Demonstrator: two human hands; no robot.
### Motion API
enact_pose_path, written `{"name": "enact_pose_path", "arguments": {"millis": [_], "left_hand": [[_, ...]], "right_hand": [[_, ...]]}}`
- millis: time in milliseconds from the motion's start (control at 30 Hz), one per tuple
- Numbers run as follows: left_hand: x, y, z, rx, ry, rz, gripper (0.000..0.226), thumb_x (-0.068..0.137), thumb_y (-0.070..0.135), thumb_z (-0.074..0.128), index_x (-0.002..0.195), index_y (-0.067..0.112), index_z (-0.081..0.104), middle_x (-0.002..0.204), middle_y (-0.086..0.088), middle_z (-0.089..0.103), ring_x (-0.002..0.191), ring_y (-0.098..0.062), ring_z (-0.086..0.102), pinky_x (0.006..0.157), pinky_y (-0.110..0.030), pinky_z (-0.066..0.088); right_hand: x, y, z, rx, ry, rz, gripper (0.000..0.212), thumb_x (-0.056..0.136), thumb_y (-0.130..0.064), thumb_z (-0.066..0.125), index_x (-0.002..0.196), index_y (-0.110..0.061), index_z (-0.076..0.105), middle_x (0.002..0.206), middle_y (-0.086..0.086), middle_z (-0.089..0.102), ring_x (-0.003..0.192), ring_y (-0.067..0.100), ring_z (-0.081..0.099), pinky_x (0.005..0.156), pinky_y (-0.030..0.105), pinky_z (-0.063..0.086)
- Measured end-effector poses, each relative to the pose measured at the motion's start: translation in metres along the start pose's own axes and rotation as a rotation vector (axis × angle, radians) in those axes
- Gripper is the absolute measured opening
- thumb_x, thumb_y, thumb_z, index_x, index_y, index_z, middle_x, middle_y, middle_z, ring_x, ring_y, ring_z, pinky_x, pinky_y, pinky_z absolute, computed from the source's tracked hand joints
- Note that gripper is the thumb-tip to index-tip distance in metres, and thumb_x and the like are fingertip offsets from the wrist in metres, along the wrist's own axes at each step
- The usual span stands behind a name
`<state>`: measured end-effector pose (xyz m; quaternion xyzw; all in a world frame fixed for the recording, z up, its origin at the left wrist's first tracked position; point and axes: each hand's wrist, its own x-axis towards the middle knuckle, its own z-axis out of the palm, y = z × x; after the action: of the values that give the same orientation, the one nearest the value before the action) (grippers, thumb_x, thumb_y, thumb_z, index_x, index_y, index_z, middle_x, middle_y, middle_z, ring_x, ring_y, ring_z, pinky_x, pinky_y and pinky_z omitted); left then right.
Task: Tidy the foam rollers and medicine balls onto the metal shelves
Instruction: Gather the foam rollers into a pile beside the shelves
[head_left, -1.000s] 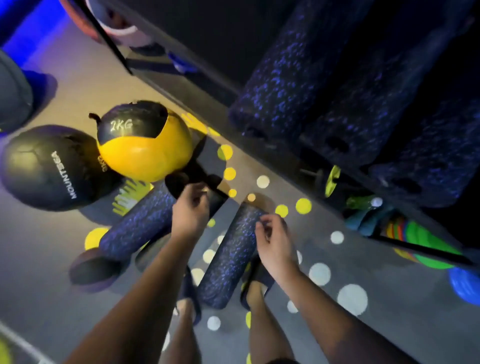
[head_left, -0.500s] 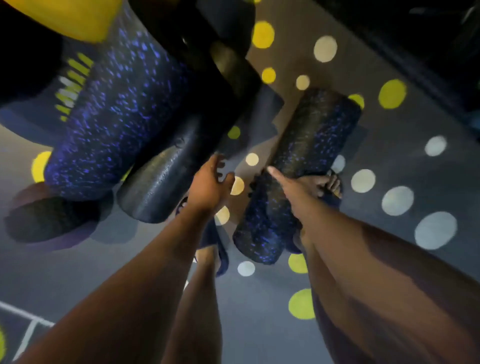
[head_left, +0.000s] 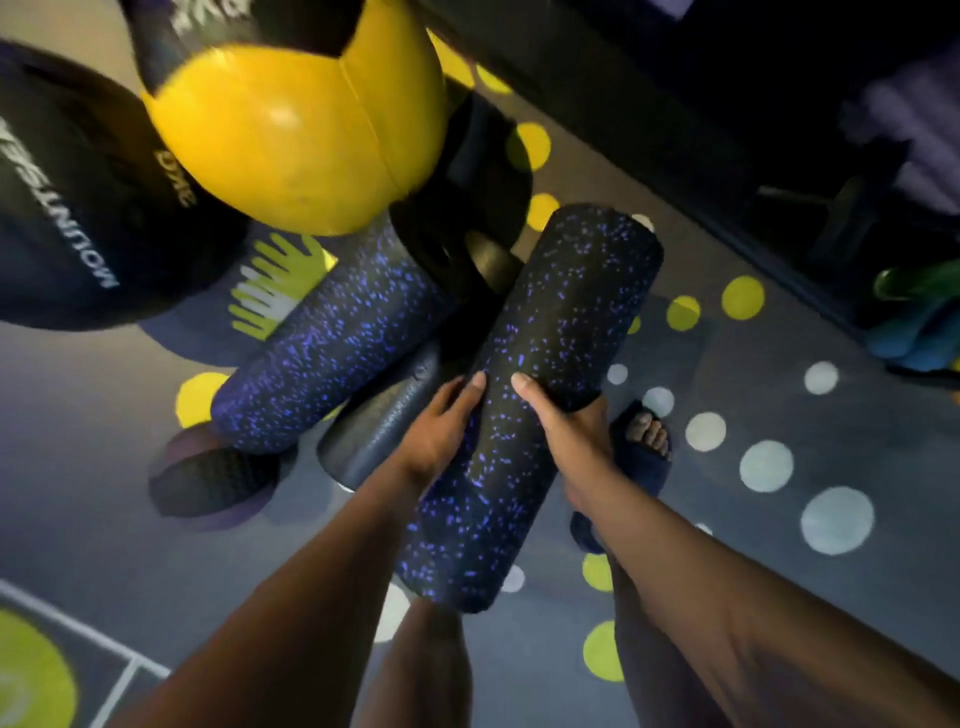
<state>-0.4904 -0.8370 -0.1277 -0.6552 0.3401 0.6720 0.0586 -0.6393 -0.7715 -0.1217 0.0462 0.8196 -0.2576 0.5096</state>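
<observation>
A black foam roller with blue speckles (head_left: 540, 374) is lifted off the floor, held at its middle by both hands. My left hand (head_left: 441, 431) grips its left side and my right hand (head_left: 566, 421) curls round its right side. A second speckled roller (head_left: 332, 343) lies on the floor to the left, with a plain black roller (head_left: 379, 426) beside it. A yellow and black medicine ball (head_left: 291, 119) rests above them, next to a large black medicine ball (head_left: 78, 208). The dark metal shelf (head_left: 623, 114) runs along the upper right.
A small black textured disc (head_left: 213, 478) lies on the floor at left. Coloured gear (head_left: 919, 312) sits under the shelf at far right. My sandalled foot (head_left: 644, 441) stands right of the held roller. The grey floor (head_left: 779, 545) carries white and yellow dots.
My left hand left the plain black roller and joined my right on the speckled roller. The roller has risen off the floor toward the camera.
</observation>
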Motion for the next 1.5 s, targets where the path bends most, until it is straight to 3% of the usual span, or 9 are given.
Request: {"name": "enact_pose_path", "arguments": {"millis": [167, 300, 633, 733, 833, 1133, 1200, 1300, 1500], "left_hand": [[-0.095, 0.066, -0.009, -0.257, -0.091, 0.116, 0.050, 0.096, 0.053, 0.062, 0.135, 0.022, 0.059, 0.123, 0.005, 0.073, 0.108, -0.002, 0.070, 0.093, -0.020, 0.055], [-0.204, 0.121, -0.028, -0.327, -0.036, 0.165, 0.076, 0.079, 0.071, 0.071, 0.141, 0.030, 0.055, 0.134, 0.010, 0.067, 0.121, -0.008, 0.064, 0.108, -0.034, 0.048], [-0.409, 0.273, -0.006, -0.350, -0.062, 0.522, 0.063, 0.094, 0.045, 0.068, 0.149, 0.022, 0.047, 0.135, 0.000, 0.067, 0.125, -0.022, 0.064, 0.101, -0.040, 0.052], [-0.422, 0.314, 0.036, -0.240, -0.035, 0.573, 0.074, 0.082, 0.061, 0.074, 0.144, 0.029, 0.052, 0.133, 0.001, 0.069, 0.124, -0.021, 0.065, 0.110, -0.049, 0.047], [-0.417, 0.356, 0.096, -0.105, -0.001, 0.652, 0.066, 0.071, 0.075, 0.069, 0.126, 0.039, 0.064, 0.121, 0.005, 0.072, 0.114, -0.018, 0.069, 0.105, -0.049, 0.052], [-0.452, 0.455, 0.262, 0.119, -0.135, 0.709, 0.034, 0.100, 0.037, 0.060, 0.129, 0.020, 0.063, 0.127, 0.001, 0.066, 0.122, -0.017, 0.061, 0.101, -0.019, 0.047], [-0.462, 0.457, 0.282, 0.135, -0.221, 0.637, 0.039, 0.106, 0.032, 0.053, 0.142, 0.017, 0.054, 0.124, 0.008, 0.051, 0.119, -0.009, 0.050, 0.072, 0.007, 0.038], [-0.521, 0.464, 0.287, 0.011, -0.236, 0.524, 0.047, 0.102, 0.026, 0.060, 0.147, 0.019, 0.047, 0.126, 0.004, 0.055, 0.085, -0.002, 0.062, 0.043, 0.003, 0.034], [-0.418, 0.487, 0.285, -0.227, -0.090, 0.578, 0.038, 0.096, 0.027, 0.070, 0.133, 0.017, 0.064, 0.106, 0.005, 0.073, 0.088, -0.003, 0.068, 0.080, -0.013, 0.057]], "right_hand": [[-0.094, -0.079, -0.037, -0.062, 0.004, -0.186, 0.113, 0.050, -0.068, 0.089, 0.144, -0.028, 0.040, 0.133, -0.011, 0.059, 0.116, 0.013, 0.061, 0.101, 0.036, 0.051], [-0.197, -0.162, -0.082, -0.088, -0.079, -0.301, 0.091, 0.066, -0.047, 0.091, 0.140, -0.024, 0.043, 0.129, -0.010, 0.059, 0.114, 0.010, 0.059, 0.082, 0.009, 0.045], [-0.371, -0.284, -0.205, 0.032, -0.146, -0.476, 0.104, 0.070, -0.064, 0.081, 0.151, -0.031, 0.024, 0.135, -0.015, 0.045, 0.124, 0.008, 0.046, 0.110, 0.034, 0.040], [-0.369, -0.297, -0.258, 0.248, -0.106, -0.452, 0.069, 0.070, -0.062, 0.083, 0.125, -0.040, 0.049, 0.130, -0.017, 0.059, 0.126, 0.010, 0.055, 0.113, 0.037, 0.042], [-0.345, -0.307, -0.327, 0.341, -0.005, -0.378, 0.098, 0.049, -0.089, 0.075, 0.134, -0.044, 0.054, 0.139, -0.019, 0.058, 0.129, 0.012, 0.056, 0.115, 0.043, 0.041], [-0.276, -0.326, -0.508, 0.504, 0.200, -0.441, 0.096, 0.049, -0.070, 0.091, 0.127, -0.025, 0.059, 0.119, -0.002, 0.072, 0.103, 0.022, 0.071, 0.098, 0.045, 0.054], [-0.272, -0.330, -0.516, 0.483, 0.192, -0.450, 0.082, 0.062, -0.050, 0.093, 0.130, -0.026, 0.054, 0.123, 0.000, 0.069, 0.109, 0.022, 0.068, 0.104, 0.045, 0.052], [-0.254, -0.337, -0.518, 0.441, 0.194, -0.446, 0.074, 0.076, -0.041, 0.087, 0.138, -0.026, 0.050, 0.125, -0.003, 0.064, 0.112, 0.017, 0.063, 0.097, 0.030, 0.048], [-0.228, -0.370, -0.504, 0.256, 0.477, -0.489, 0.061, 0.090, -0.057, 0.065, 0.140, -0.024, 0.054, 0.135, 0.005, 0.063, 0.121, 0.028, 0.061, 0.096, 0.029, 0.047]]}}
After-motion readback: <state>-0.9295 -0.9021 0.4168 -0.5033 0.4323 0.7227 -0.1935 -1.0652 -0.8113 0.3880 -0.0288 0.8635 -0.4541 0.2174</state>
